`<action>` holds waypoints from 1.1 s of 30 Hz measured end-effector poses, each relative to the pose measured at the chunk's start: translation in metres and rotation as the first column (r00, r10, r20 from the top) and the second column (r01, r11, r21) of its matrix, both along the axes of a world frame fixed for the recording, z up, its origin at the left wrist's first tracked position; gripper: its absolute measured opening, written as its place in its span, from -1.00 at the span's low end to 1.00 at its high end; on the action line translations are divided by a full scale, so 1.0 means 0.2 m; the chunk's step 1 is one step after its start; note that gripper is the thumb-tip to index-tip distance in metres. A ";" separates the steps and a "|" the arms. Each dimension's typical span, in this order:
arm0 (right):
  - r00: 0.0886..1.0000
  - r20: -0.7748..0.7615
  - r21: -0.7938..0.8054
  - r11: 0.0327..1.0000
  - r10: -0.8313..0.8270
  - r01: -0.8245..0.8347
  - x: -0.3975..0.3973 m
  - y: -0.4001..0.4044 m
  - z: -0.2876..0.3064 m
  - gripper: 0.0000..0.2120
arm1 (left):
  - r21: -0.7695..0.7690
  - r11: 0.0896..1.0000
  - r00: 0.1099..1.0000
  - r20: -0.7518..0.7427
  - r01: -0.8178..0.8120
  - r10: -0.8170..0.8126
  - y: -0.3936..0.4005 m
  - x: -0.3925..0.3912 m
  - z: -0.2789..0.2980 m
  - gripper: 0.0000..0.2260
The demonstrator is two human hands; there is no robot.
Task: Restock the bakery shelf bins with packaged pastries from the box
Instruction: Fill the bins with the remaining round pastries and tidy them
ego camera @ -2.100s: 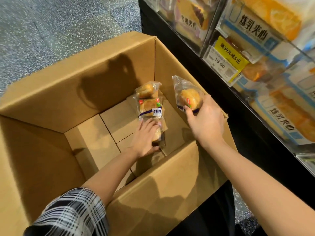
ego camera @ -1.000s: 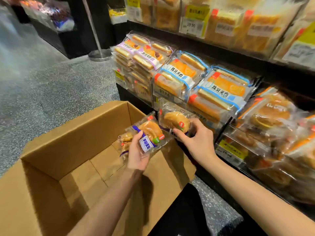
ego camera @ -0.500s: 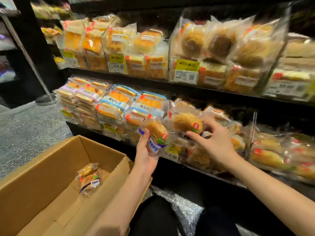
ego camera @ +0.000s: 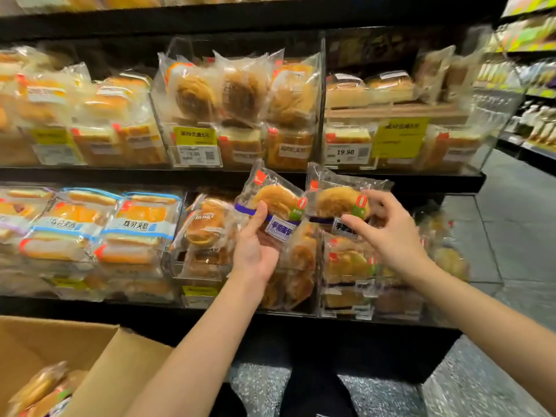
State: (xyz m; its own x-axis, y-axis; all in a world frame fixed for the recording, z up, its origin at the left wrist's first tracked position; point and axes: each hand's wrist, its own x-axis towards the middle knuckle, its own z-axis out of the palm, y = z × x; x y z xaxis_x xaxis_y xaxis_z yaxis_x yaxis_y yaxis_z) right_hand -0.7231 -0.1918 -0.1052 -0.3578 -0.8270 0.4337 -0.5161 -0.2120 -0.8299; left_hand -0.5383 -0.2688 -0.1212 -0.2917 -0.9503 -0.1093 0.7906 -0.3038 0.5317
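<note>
My left hand (ego camera: 255, 245) grips a clear-wrapped round pastry (ego camera: 278, 200) with a purple band and white label, held up in front of the lower shelf. My right hand (ego camera: 388, 230) pinches a second, matching pastry pack (ego camera: 337, 201) just to its right. Both packs hover above the clear bin (ego camera: 346, 299) on the lower shelf, which holds more of the same pastries. The cardboard box (ego camera: 90, 350) is at the lower left, with a few packs (ego camera: 39, 389) still lying inside.
Clear bins of packaged breads fill both black shelves; sandwich packs (ego camera: 138, 224) sit to the left. Yellow price tags (ego camera: 195, 145) hang on the upper bins. Speckled floor and an aisle open to the right.
Both hands rose from inside the box to the lower shelf, each carrying a pastry pack. My view swung up from the box to the shelves.
</note>
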 end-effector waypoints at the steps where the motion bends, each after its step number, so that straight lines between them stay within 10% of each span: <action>1: 0.999 0.032 -0.002 0.999 -0.043 0.043 -0.05 0.00 0.01 -0.67 | -0.004 1.000 1.000 -0.011 0.012 -0.012 0.00 -0.04 0.02 -0.65; 5: 0.991 0.088 0.138 0.987 -0.098 0.085 -0.24 0.00 0.06 -0.67 | -0.022 0.999 0.999 -0.027 0.027 -0.027 -0.05 -0.20 0.05 -0.45; 15: 0.887 0.391 0.537 0.843 -0.246 -0.003 -0.48 -0.22 0.03 -0.40 | 0.074 0.992 0.991 -0.096 0.100 -0.093 -0.01 -0.38 -0.07 -0.80; 21: 0.960 -0.070 0.578 0.773 -0.271 0.260 -0.38 -0.39 -0.01 -0.65 | 0.135 0.987 0.994 -0.083 0.086 -0.075 -0.03 -0.43 -0.18 -0.48; 26: 0.633 -0.751 0.287 0.769 -0.191 0.572 -0.30 -0.32 -0.04 -0.65 | 0.177 0.982 0.989 -0.143 0.070 -0.045 -0.03 -0.43 -0.19 -0.62; 33: 0.629 -0.776 0.332 0.872 0.037 0.359 -0.27 -0.35 -0.16 -0.60 | 0.178 0.978 0.990 -0.115 0.106 -0.086 -0.05 -0.42 -0.22 -0.52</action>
State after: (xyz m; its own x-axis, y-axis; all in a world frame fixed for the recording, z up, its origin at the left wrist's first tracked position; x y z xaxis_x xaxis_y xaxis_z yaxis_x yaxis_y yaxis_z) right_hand -0.7780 -0.2610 -0.1368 -0.2233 -0.9459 0.2352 -0.9729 0.2013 -0.1140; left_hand -0.6223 -0.2779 -0.1659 -0.4000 -0.8839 -0.2422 0.8017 -0.4655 0.3749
